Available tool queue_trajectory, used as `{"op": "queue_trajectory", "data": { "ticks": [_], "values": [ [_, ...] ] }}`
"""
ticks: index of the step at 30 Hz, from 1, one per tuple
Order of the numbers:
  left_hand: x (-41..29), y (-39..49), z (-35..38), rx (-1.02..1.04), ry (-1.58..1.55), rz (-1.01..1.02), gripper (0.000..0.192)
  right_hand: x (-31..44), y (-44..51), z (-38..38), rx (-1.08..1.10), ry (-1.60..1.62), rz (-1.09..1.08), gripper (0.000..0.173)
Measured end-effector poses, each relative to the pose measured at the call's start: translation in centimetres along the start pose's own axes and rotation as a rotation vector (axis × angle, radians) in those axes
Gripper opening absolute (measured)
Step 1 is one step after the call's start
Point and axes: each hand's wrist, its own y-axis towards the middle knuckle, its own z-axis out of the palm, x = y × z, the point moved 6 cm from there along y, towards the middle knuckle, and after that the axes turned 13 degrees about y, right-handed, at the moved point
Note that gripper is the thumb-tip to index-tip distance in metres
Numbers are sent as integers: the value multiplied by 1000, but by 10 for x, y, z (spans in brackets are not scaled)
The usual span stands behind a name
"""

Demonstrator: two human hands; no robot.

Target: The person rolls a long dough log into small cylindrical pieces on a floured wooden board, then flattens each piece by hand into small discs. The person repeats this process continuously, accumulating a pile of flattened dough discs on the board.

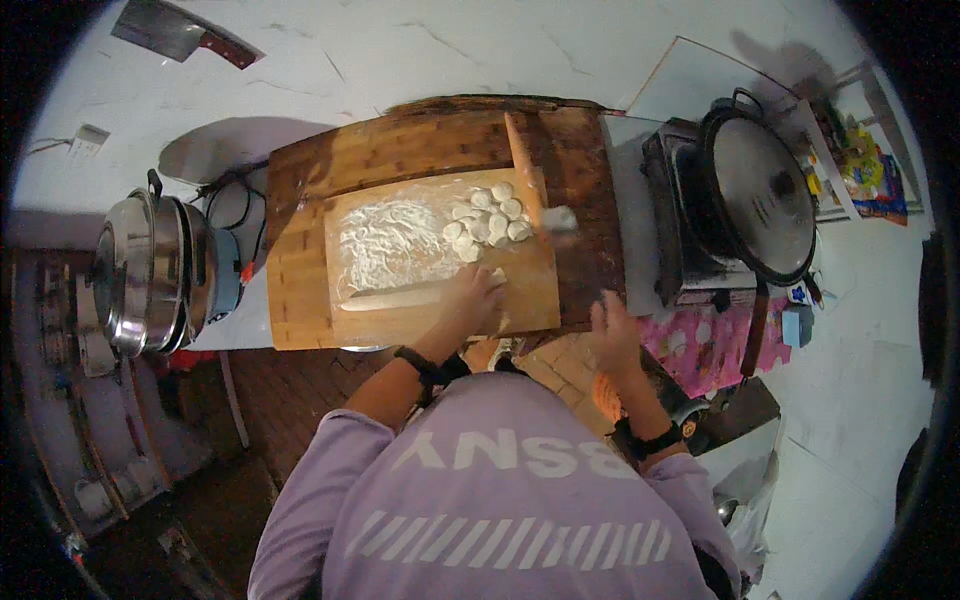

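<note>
A long dough roll (397,297) lies along the near part of the light wooden board (442,322). At its right end my left hand (474,298) has its fingers around the dough. My right hand (615,334), blurred, is off the board's right near corner with fingers spread and nothing visible in it. Several small dough pieces (480,225) are clustered at the board's right, beside a white flour patch (394,244). A wooden rolling pin (521,165) slants along the right side. Just right of it is a blurred pale dough piece (559,219); whether it touches the surface is unclear.
Under the board is a larger dark wooden tabletop (300,247). Stacked steel pots (146,270) stand left. To the right, a lidded wok (765,195) sits on a gas stove (671,217), its handle (756,330) pointing towards me. A cleaver (180,34) is at the wall.
</note>
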Motion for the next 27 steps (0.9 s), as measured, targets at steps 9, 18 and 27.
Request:
{"op": "queue_trajectory", "data": {
  "ticks": [9, 18, 27],
  "values": [
    [-5, -5, -11, 37, 86, 183, 24, 20, -47, 76, 403, -361, 195, 45],
    [-15, -1, -27, -21, 109, 167, 38, 37, -52, 87, 348, -313, 56, 51],
    [-20, 4, -29, -3, 144, 127, 32, 45, -40, 81, 410, -283, 110, 32]
  ]
}}
